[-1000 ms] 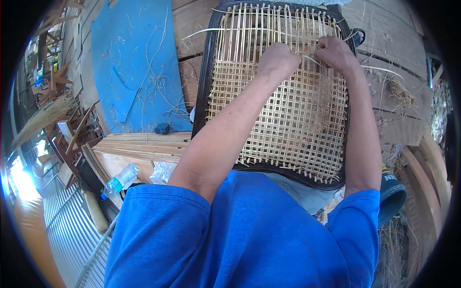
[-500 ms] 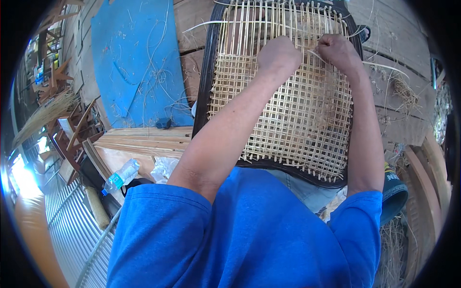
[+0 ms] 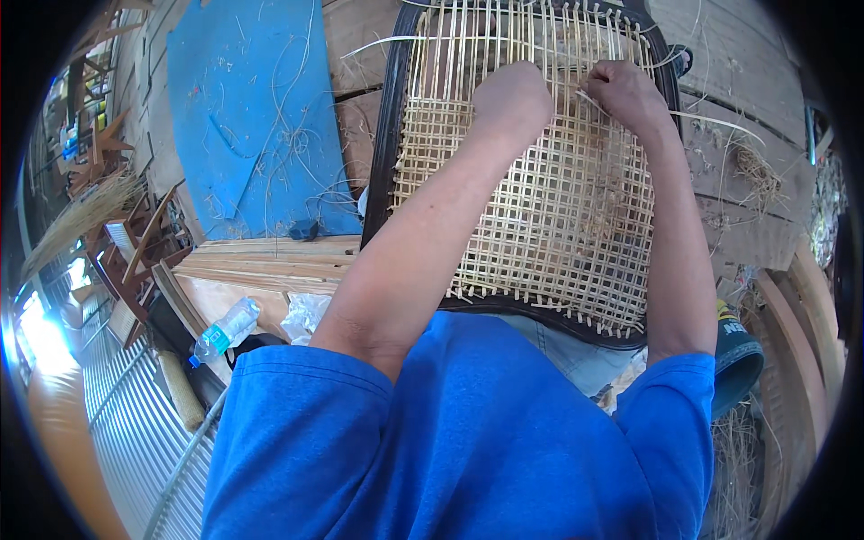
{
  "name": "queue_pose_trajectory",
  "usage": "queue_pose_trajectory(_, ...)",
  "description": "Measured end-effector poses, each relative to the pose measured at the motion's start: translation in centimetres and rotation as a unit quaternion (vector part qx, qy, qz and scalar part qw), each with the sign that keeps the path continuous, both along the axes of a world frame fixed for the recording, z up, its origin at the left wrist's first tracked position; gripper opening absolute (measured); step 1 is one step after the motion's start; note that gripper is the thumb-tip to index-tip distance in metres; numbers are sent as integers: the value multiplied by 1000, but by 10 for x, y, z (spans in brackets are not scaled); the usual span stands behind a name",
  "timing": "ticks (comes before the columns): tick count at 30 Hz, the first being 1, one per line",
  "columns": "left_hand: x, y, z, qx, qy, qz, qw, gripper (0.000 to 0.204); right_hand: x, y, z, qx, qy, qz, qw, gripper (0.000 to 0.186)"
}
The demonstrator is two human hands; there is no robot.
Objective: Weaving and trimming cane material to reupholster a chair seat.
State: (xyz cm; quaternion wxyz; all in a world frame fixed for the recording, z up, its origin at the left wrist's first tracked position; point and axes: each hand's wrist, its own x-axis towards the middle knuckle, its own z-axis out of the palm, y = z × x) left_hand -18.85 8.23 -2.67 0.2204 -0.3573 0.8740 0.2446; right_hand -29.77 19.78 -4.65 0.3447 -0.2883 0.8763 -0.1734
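A dark-framed panel (image 3: 393, 117) lies in front of me with pale cane webbing (image 3: 531, 225) across it. The near part is woven into an open grid; at the far end mostly lengthwise strands show. Over the weave's upper middle, my left hand (image 3: 513, 103) is closed, its fingertips hidden behind the back of the hand. To its right, my right hand (image 3: 623, 94) pinches a thin cane strip (image 3: 589, 99), a short piece of which sticks out toward the left. Loose strip ends reach past the frame on both sides.
A blue sheet (image 3: 256, 117) with loose fibres lies on the plank floor at left. Nearer are stacked wooden boards (image 3: 261, 261) and a plastic bottle (image 3: 225, 333). At right are a dark green bucket (image 3: 738, 369), curved wood pieces (image 3: 796, 324) and a tuft of shavings (image 3: 759, 171).
My left hand has shifted slightly left and away from me. The right hand has turned a little, and the strip end by its fingers shows more clearly.
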Motion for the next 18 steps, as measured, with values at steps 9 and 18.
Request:
queue_pose_trajectory(9, 8, 12, -7, -23, 71, 66, 995, 19, 5, -6, -9, 0, 53, -29, 998, 27)
queue_pose_trajectory(18, 7, -3, 2, -52, 14, -54, 997, 20, -1, -4, 0, -32, -27, -53, 998, 30)
